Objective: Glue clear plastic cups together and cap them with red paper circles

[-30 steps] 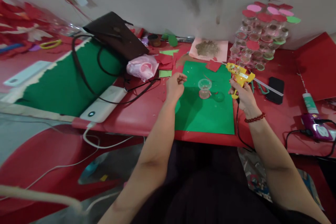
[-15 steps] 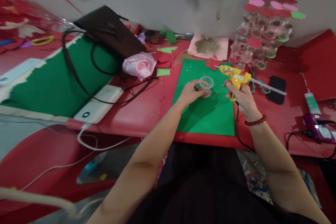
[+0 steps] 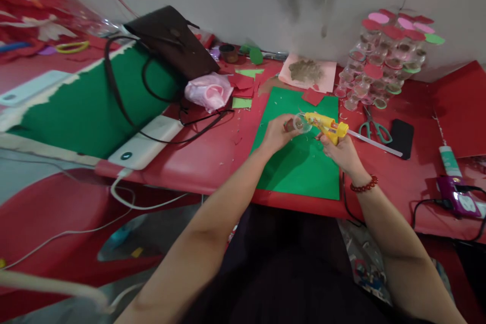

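Over a green sheet (image 3: 299, 172), my left hand (image 3: 280, 134) is closed around a small clear plastic cup (image 3: 302, 124), which is tipped with its rim toward the right. My right hand (image 3: 339, 151) grips a yellow glue gun (image 3: 325, 126) by its handle. A long translucent glue stick (image 3: 374, 143) sticks out of the gun's rear end. The gun's nozzle is at the cup's rim; whether it touches cannot be made out. A reddish piece shows at the cup's far end, partly hidden by my fingers.
Behind my right hand lie green-handled scissors (image 3: 375, 129) and a black phone (image 3: 402, 137). A stack of clear cups with coloured discs (image 3: 379, 61) stands at the back right. To the left are a dark bag (image 3: 172, 43), a white power bank (image 3: 146, 142) and pink cloth (image 3: 210, 92).
My right hand has brought the glue gun left and slightly down to the cup. My left hand has tilted the cup from upright toward the right. The view has shifted slightly.
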Available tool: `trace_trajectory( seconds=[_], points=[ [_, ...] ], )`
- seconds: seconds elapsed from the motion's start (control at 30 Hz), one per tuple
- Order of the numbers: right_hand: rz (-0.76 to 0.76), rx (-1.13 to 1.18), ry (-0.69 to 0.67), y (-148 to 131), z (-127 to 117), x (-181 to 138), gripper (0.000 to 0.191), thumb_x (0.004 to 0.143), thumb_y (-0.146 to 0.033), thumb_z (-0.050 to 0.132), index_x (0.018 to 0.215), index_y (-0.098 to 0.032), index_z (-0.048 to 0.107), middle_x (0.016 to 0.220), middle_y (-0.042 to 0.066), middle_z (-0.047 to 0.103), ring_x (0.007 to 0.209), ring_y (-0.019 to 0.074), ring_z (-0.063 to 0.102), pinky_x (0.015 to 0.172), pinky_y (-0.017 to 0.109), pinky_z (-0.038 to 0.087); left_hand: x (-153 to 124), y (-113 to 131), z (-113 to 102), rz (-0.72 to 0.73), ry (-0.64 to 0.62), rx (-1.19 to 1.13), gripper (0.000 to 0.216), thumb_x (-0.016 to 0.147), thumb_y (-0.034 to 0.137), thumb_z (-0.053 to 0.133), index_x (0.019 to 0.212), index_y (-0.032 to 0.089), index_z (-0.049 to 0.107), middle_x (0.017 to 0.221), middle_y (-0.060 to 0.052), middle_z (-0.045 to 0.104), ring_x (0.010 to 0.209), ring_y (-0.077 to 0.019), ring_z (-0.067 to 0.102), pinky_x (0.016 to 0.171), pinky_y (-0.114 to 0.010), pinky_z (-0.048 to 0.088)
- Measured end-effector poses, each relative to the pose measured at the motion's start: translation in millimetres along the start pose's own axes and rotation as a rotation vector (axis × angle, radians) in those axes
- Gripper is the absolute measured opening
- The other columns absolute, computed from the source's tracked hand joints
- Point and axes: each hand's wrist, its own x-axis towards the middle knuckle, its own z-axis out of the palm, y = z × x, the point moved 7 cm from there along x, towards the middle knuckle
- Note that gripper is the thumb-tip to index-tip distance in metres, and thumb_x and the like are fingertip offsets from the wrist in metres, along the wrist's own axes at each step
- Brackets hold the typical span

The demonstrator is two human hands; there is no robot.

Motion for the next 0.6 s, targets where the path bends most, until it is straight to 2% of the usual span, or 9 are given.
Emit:
trace_trajectory(
  seconds=[0.3,0.6],
  points=[
    [0.006,-0.054,0.045,8.7,-5.3,2.9,0.064,0.074,-0.081,0.074,0.096,-0.022,0.064,0.054,-0.01,0.044,0.043,0.0065,0.035,0.04,0.023,0.027,-2.2,4.2,-0.3,0.022,-0.009,-0.007,0.029,0.076,0.027,0.089,0.101,0.021,0.077,0.107,-0.006,0.079,0.094,-0.0196,0.071,0.083,-0.032,0.055],
    [0.02,-0.095,0.065,3.9,-6.2,0.1,0.062,0.075,-0.077,0.074,0.1,-0.021,0.065,0.053,-0.01,0.044,0.043,0.0066,0.036,0.041,0.023,0.03,-2.5,5.6,0.1,0.065,0.001,-0.005,0.03,0.077,0.03,0.088,0.103,0.021,0.077,0.108,-0.007,0.079,0.097,-0.0204,0.072,0.084,-0.033,0.057]
  ],
)
